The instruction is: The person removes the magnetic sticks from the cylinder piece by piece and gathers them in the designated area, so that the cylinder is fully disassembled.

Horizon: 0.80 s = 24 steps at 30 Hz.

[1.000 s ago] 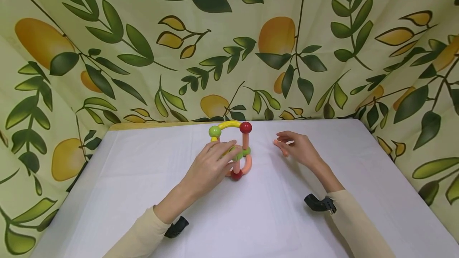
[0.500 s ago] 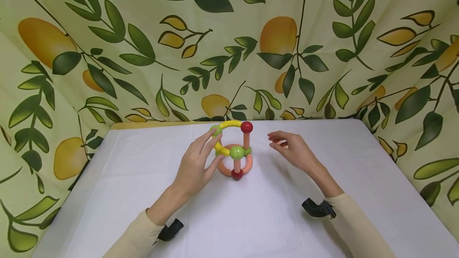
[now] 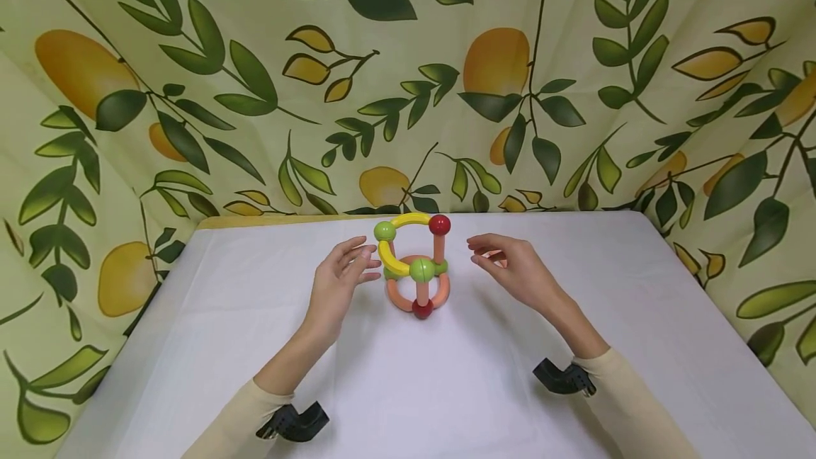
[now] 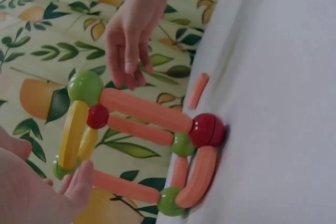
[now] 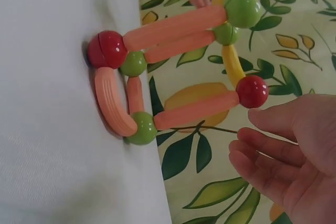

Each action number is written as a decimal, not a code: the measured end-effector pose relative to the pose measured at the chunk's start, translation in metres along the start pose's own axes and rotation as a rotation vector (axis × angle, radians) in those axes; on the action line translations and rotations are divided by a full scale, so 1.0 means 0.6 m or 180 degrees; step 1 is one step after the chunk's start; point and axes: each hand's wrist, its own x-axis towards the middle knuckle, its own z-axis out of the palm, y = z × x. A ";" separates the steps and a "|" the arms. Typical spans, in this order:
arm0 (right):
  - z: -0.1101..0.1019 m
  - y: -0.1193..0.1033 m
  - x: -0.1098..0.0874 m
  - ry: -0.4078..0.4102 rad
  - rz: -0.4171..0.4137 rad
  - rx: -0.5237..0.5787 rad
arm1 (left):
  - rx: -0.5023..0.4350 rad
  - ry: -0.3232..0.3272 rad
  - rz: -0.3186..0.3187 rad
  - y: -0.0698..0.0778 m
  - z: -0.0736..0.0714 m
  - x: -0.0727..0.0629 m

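Observation:
A toy frame of magnetic-style balls and rods stands upright on the white table. Its base has curved pink-orange rods (image 3: 399, 297) between balls, a red ball (image 3: 422, 309) at the front. Upright rods (image 5: 176, 27) carry two green balls (image 3: 421, 270) and a red ball (image 3: 439, 224); two yellow curved rods (image 3: 392, 261) join these on top. My left hand (image 3: 334, 285) hovers just left of the frame, fingers loosely bent, holding nothing. To its right my right hand (image 3: 513, 268) hangs with relaxed fingers, likewise holding nothing. A loose pink-orange rod (image 4: 198, 91) lies beyond the frame in the left wrist view.
A white cloth covers the table (image 3: 255, 317). Behind and at both sides hangs a curtain (image 3: 408, 91) printed with leaves and fruit. Each wrist wears a black camera mount (image 3: 564, 376).
My left hand has come off the frame and drawn back left. The right hand has let go of a pink-orange rod and moved slightly left, toward the frame.

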 end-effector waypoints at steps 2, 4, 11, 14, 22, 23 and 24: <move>0.000 -0.002 -0.001 0.0022 -0.0013 0.0008 | -0.0263 -0.0122 -0.0362 -0.001 -0.002 0.002; 0.000 -0.005 -0.002 0.0040 -0.0022 0.0035 | -0.0462 -0.0228 -0.0620 -0.003 -0.003 0.004; 0.005 -0.020 -0.005 0.0127 -0.0120 0.0144 | -0.1015 -0.0487 -0.1004 -0.009 -0.002 0.008; 0.011 -0.028 -0.004 0.0118 -0.0199 0.0173 | -0.1324 -0.0598 -0.1099 -0.011 -0.001 0.008; 0.022 -0.046 -0.003 0.0100 -0.0442 0.0369 | -0.1511 -0.0798 -0.1190 -0.015 0.000 0.009; 0.022 -0.048 -0.003 0.0101 -0.0461 0.0414 | -0.1534 -0.0798 -0.1192 -0.015 0.001 0.010; 0.021 -0.052 -0.004 0.0099 -0.0475 0.0460 | -0.1560 -0.0789 -0.1196 -0.015 0.002 0.011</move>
